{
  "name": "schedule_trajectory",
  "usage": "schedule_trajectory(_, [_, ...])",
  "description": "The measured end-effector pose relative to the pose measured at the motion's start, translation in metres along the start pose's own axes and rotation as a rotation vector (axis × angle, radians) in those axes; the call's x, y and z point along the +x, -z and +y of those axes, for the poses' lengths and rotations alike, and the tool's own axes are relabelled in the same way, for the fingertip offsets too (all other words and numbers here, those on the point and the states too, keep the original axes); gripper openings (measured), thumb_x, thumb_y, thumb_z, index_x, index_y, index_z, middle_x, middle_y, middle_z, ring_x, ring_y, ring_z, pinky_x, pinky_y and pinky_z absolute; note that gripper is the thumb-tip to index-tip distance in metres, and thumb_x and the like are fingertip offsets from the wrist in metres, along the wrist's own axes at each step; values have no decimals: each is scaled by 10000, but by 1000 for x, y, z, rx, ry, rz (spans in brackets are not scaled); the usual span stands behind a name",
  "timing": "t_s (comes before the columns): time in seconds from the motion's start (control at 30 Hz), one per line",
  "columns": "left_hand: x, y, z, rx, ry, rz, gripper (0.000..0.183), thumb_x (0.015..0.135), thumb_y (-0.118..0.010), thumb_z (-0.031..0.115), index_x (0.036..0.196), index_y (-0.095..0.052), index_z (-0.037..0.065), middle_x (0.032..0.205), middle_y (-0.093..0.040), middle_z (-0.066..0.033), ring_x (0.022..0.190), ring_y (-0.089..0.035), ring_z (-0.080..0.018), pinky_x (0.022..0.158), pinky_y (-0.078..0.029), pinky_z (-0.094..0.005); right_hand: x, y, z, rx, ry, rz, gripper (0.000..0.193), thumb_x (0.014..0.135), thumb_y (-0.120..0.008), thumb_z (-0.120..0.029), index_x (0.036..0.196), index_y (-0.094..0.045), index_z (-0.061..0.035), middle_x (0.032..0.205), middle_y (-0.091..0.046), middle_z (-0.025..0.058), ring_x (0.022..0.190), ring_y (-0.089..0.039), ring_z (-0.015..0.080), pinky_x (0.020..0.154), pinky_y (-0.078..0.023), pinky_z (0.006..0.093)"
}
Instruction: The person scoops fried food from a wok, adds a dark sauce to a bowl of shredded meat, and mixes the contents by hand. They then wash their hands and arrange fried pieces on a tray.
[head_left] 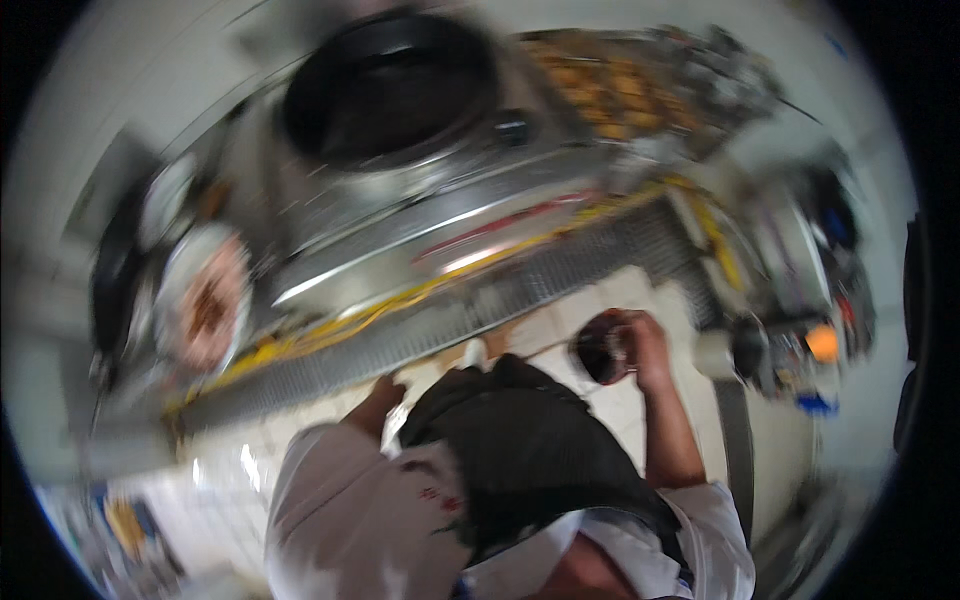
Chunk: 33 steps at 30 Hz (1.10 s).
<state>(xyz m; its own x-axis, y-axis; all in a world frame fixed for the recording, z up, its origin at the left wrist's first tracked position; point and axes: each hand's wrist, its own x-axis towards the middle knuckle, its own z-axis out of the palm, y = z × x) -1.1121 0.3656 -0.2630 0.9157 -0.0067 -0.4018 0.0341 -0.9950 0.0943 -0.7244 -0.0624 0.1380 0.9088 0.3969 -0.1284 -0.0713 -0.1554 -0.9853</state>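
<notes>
In my right hand [645, 345] is a small round bowl [596, 350] that looks dark inside. My fingers grip its right rim, and the bowl is held out over the floor to the right of my dark apron [535, 450]. What lies in the bowl is too blurred to make out. My left hand [382, 400] hangs low beside the apron's left edge. Motion smears its fingers, and nothing can be seen in it.
A steel stove [420, 205] with a large black wok [390, 90] stands ahead. Trays of browned food [600, 90] lie beyond it at the right. A white basin of pinkish food [208, 300] sits at the left. A floor grate [520, 290] runs along the stove.
</notes>
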Motion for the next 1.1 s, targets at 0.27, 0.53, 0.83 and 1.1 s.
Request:
schedule_trajectory(0.27, [231, 89, 63, -592, 515, -533, 495, 897, -661, 403, 1125, -728, -31, 1189, -698, -285, 1168, -646, -455, 983, -531, -491, 30, 213, 24, 300, -434, 721, 294, 983, -620, -328, 920, -622, -41, 691, -550, 24, 531, -472, 118, 460, -354, 287])
schedule_trajectory(0.53, [516, 253, 167, 172, -525, -693, 378, 897, -689, 225, 1174, -700, -33, 1220, -689, -266, 1061, -687, -464, 887, -568, -496, 92, 349, 17, 328, -408, 1069, 259, 996, -599, -350, 901, -590, -110, 683, -506, -16, 469, -379, 68, 421, -270, 257])
schedule_trajectory(0.83, [635, 309, 230, -459, 302, -623, 496, 906, -701, 328, 1257, -658, -20, 1356, -625, -257, 1156, -660, -422, 943, -546, -495, 273, 505, -17, 309, -278, 718, 277, 1001, -566, -312, 904, -629, -60, 666, -531, 10, 428, -366, 85, 403, -268, 244])
schedule_trajectory(1.1, [702, 319, 303, -486, 306, -634, 483, 916, -684, 342, 1262, -666, 6, 1362, -627, -243, 1180, -650, -406, 964, -535, -487, 479, 608, -131, 394, -175, 390, 257, 1016, -561, -265, 949, -627, -25, 750, -618, 52, 469, -464, 112, 412, -390, 267])
